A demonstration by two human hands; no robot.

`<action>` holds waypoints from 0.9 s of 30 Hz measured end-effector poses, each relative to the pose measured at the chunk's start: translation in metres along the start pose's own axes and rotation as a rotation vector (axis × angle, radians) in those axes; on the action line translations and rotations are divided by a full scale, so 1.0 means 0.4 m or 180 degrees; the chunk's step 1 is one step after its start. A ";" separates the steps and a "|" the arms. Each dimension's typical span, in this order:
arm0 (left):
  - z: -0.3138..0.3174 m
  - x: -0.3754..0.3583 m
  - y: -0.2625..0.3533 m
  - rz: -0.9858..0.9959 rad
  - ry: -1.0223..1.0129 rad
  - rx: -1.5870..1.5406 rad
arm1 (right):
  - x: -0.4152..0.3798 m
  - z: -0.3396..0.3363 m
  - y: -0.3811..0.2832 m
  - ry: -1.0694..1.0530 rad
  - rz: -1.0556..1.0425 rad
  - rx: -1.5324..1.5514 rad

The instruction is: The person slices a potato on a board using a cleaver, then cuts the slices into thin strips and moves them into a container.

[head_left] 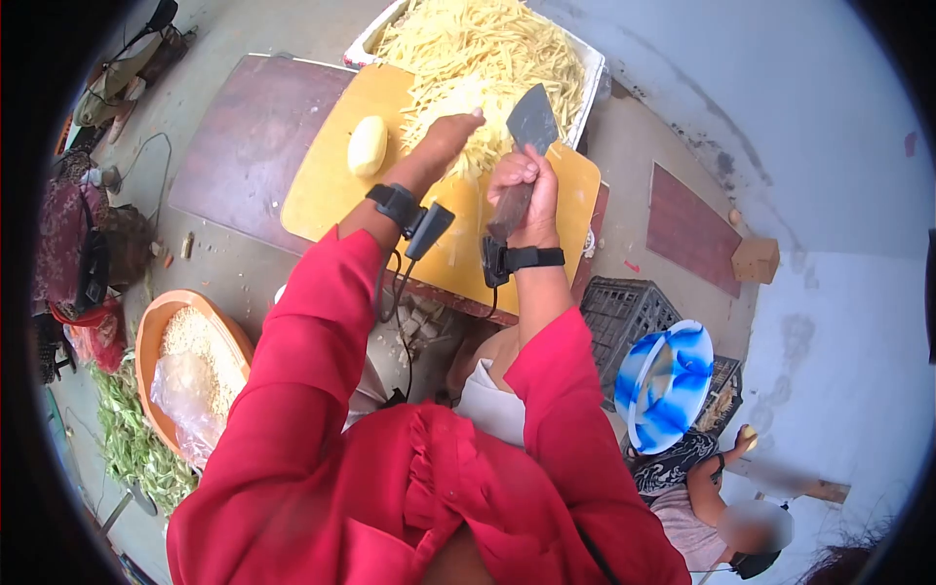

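Observation:
My right hand (526, 190) is wrapped around the dark handle of a cleaver (533, 119), its broad grey blade pointing away over the potato strips. At the near edge of the heap, my left hand (448, 141) touches the potato strips (478, 44) with a finger stretched out; its other fingers are partly hidden. The yellow cutting board (322, 190) lies under both hands. A whole peeled potato (368, 146) rests on the board, left of my left hand. The strips spill from a white box (592, 73) onto the board's far part.
A dark red board (258, 146) extends left of the cutting board. Black crates (624, 317) and a blue-white basin (665, 385) stand at right, near another person (697, 487). An orange tub (146, 341) with pale pieces and a plastic bag is at lower left.

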State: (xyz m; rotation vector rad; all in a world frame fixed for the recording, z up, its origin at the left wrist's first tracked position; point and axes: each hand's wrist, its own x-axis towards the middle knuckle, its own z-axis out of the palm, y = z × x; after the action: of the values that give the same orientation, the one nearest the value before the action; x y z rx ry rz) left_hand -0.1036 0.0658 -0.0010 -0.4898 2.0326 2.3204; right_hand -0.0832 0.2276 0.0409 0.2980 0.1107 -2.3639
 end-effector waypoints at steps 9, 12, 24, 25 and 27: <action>0.044 -0.094 -0.029 -0.0914 -0.0901 0.0751 | 0.038 0.000 -0.001 0.0109 -0.0628 -0.0091; 0.071 -0.148 -0.087 -0.1983 -0.1512 -0.0548 | 0.040 0.014 -0.030 0.0246 -0.0922 0.0260; 0.109 -0.261 -0.057 -0.1872 -0.2338 -0.2450 | 0.009 0.011 -0.096 0.0482 -0.1779 -0.0188; 0.104 -0.272 -0.046 -0.1809 -0.2322 -0.2476 | 0.005 0.012 -0.099 0.0509 -0.1821 -0.0270; 0.091 -0.285 -0.040 -0.1761 -0.2447 -0.2698 | 0.004 0.018 -0.102 0.0897 -0.2233 -0.0923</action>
State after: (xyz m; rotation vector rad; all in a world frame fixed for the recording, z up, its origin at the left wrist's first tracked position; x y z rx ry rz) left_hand 0.0002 0.1252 0.0153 -0.0803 0.4767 2.3323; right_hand -0.1139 0.2547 0.0472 0.5104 0.7981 -2.9207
